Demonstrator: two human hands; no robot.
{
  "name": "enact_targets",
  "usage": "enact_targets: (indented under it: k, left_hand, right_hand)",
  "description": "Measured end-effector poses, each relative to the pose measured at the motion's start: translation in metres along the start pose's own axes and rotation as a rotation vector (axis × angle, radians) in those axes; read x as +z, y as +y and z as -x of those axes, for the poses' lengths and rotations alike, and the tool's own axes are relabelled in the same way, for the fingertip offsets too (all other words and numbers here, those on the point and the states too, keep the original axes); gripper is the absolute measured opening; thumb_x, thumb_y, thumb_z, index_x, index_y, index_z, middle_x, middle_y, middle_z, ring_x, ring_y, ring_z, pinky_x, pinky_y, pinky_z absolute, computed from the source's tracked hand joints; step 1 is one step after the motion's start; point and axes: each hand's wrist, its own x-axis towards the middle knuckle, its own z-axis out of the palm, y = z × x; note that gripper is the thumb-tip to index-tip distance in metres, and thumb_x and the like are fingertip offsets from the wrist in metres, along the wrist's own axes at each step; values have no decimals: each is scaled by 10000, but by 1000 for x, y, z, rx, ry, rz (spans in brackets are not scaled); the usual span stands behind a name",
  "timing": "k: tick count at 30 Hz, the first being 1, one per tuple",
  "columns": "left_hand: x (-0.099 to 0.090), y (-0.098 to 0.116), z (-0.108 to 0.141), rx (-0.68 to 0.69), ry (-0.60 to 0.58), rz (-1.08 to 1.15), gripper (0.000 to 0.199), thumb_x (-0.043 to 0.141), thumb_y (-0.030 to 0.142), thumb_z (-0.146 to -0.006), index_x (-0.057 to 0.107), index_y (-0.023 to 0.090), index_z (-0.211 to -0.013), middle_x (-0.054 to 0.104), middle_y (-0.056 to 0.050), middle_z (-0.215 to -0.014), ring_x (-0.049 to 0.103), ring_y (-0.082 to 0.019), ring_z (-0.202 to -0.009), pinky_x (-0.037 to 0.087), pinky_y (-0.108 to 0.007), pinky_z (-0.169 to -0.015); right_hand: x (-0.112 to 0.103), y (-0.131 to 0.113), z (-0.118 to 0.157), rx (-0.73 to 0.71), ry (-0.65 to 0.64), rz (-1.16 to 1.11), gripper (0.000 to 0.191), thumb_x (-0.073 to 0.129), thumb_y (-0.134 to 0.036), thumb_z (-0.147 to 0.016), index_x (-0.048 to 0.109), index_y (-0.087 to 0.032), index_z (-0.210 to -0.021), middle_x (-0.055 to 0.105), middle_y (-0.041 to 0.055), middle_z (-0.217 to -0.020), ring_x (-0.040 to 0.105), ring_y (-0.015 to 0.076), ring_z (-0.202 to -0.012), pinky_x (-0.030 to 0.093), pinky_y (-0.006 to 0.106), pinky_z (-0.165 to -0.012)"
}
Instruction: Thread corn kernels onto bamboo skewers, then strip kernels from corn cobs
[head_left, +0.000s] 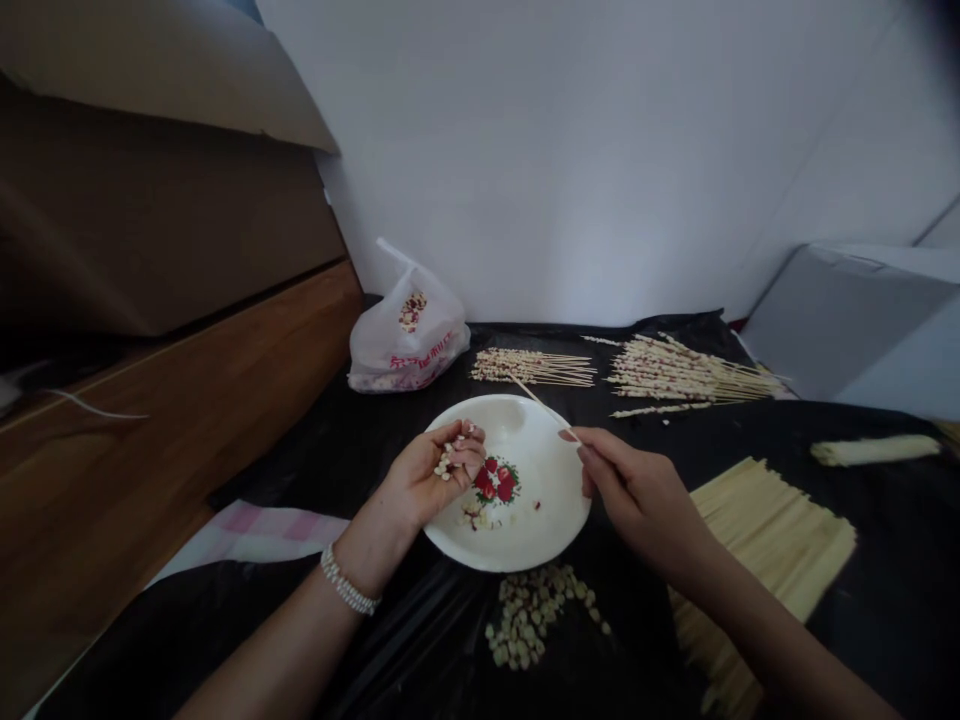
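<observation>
My left hand (pixel 435 470), with a beaded bracelet at the wrist, is cupped palm up over the left side of a white bowl (pixel 555 530) and holds several small pale pieces (pixel 445 462). My right hand (pixel 626 480) pinches a thin wooden stick (pixel 541 404) at the bowl's right rim; the stick slants up to the left, its tip above the far rim. Red printed fruit and a few loose bits (pixel 474 516) show on the bowl's bottom. In front of the bowl, round pale green pieces (pixel 525 620) lie on the black sheet.
Behind the bowl are a white plastic bag (pixel 409 340) and two piles of beaded sticks (pixel 517 367) (pixel 660 370). Bare sticks (pixel 780 530) and a wrapped bundle (pixel 876 450) lie right. A wooden board (pixel 150 420) and cardboard box (pixel 172 200) stand left.
</observation>
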Motion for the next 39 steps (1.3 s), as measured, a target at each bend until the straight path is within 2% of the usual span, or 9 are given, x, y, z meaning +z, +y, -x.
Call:
enact_targets:
  k: [6,10,13,17,23,26,30,34,39]
  left_hand:
    - [-1,-4,0,5,-3,21,146,397,121,-944,459,156,-816,411,33,-628,444,-43,-455,375,-110,-382]
    - [0,-4,-4,68,95,-8,189,375,50,-920,547,110,-975,595,-65,-828,632,-110,-696,550,-195,-606]
    - [1,-4,-4,126,113,-105,259,380,135,-942,566,70,-1110,644,-135,-959,675,-194,-893,585,-305,-747]
    - [2,-3,-2,118,62,-152,329,372,277,-973,582,62,-1106,646,-130,-889,672,-217,-870,585,-366,-755]
    - [0,-9,1,45,7,-80,152,436,51,-910,572,116,-893,518,8,-660,532,-66,-545,487,-161,-538]
    - [2,-9,1,61,42,-70,190,426,3,-886,580,106,-926,558,-18,-707,557,-68,-569,488,-148,-544]
    - [2,-6,-1,118,94,-64,205,450,54,-893,605,95,-1021,658,-100,-870,657,-141,-708,559,-242,-641]
    - [2,-8,-2,151,130,-23,220,415,128,-932,623,94,-996,684,-128,-922,689,-195,-790,579,-309,-691]
    - [5,-21,3,84,156,-70,205,437,159,-935,627,84,-956,688,-132,-877,698,-212,-779,578,-321,-673]
  right_hand:
    - [-2,1,7,256,-206,-408,369,414,-464,-945,587,-223,-1163,607,-21,-604,443,92,-366,300,227,-370]
    - [-5,-4,10,412,-381,-767,378,447,-479,-924,554,-215,-1173,627,-23,-570,411,72,-326,235,195,-339]
    - [-5,-6,10,447,-423,-860,382,477,-465,-908,567,-198,-1166,564,-51,-468,300,55,-304,161,188,-333]
    - [-3,-6,9,480,-414,-805,393,488,-451,-910,572,-187,-1189,481,-76,-409,267,60,-342,144,188,-361]
    - [0,-2,11,446,-457,-698,415,465,-475,-918,587,-194,-1197,447,-83,-421,271,65,-348,168,195,-359]
    - [3,-2,15,418,-543,-661,435,445,-481,-930,577,-186,-1221,426,-88,-425,280,66,-360,186,194,-374]
    - [8,-10,23,379,-658,-599,438,407,-465,-961,564,-169,-1242,417,-87,-444,344,73,-398,256,197,-417]
    - [12,-20,28,317,-669,-453,386,407,-427,-971,622,-181,-1177,425,-69,-492,377,80,-449,285,205,-447]
    - [13,-21,25,261,-617,-316,370,403,-401,-967,686,-186,-1071,461,-35,-539,418,96,-479,322,220,-467]
